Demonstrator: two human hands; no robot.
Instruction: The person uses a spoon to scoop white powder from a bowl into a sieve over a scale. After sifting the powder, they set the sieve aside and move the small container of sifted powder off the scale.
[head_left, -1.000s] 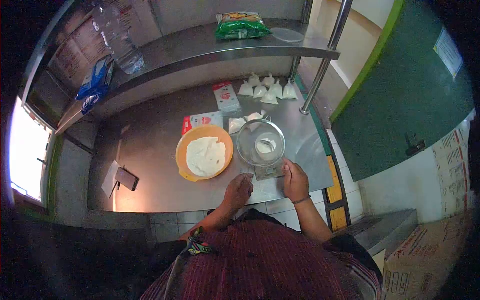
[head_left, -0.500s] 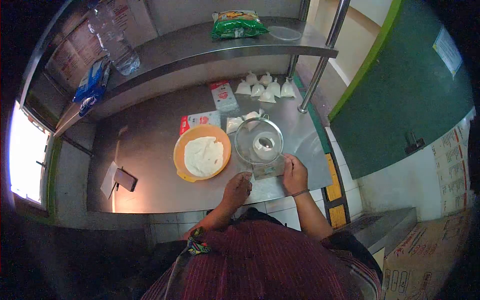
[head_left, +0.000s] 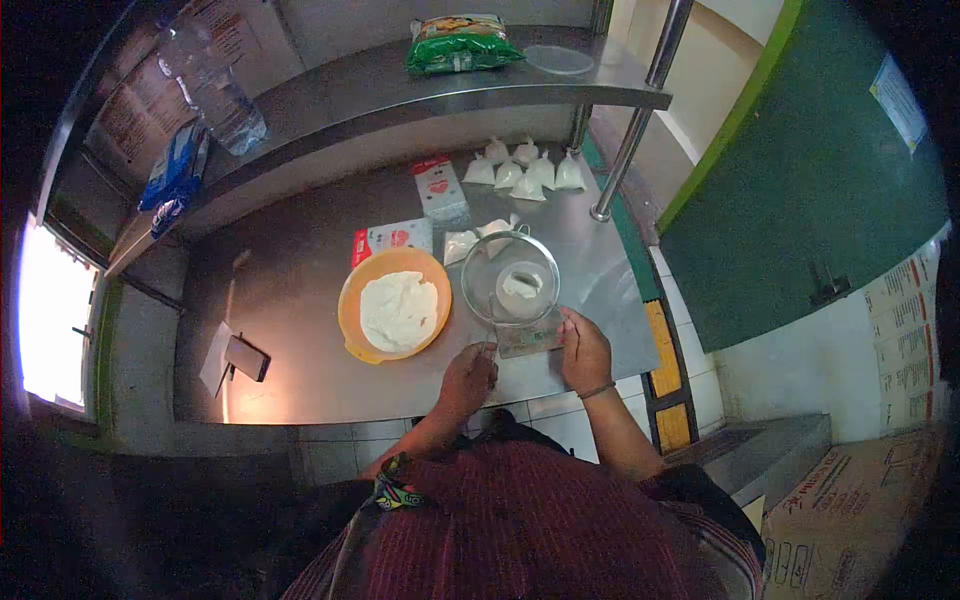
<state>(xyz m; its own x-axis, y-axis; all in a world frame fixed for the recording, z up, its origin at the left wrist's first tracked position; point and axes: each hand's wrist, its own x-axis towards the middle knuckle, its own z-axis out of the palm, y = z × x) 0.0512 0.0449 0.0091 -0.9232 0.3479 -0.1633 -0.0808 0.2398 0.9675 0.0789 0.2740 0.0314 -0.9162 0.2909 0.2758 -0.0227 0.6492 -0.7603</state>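
A round, shiny-rimmed vessel (head_left: 468, 262), mesh-like or see-through, has a small loop at its far edge. Inside it is a pale round patch with a white powdery lump (head_left: 522, 284). A flat scale-like device (head_left: 530, 337) shows at the vessel's near side. My left hand (head_left: 470, 380) is closed, thumb and finger pinched together by the device's left edge. By its right edge, my right hand (head_left: 586, 354) is also closed, its fingertips close to the vessel's rim. What either pinch holds is too small to make out. An orange bowl (head_left: 352, 345) of white powder stands to the left.
Several knotted bags of white powder (head_left: 527, 186) stand at the back; more lie behind the vessel. Two red-and-white boxes (head_left: 395, 238) (head_left: 440, 190) are behind the orange bowl. A phone (head_left: 248, 358) is at left. A steel shelf (head_left: 370, 105) overhangs the table; its post (head_left: 620, 150) rises at right.
The white patch inside the vessel looks different: a dark oval in it has given way to a white lump. Both hands stay in nearly the same place. The whole view has shifted slightly.
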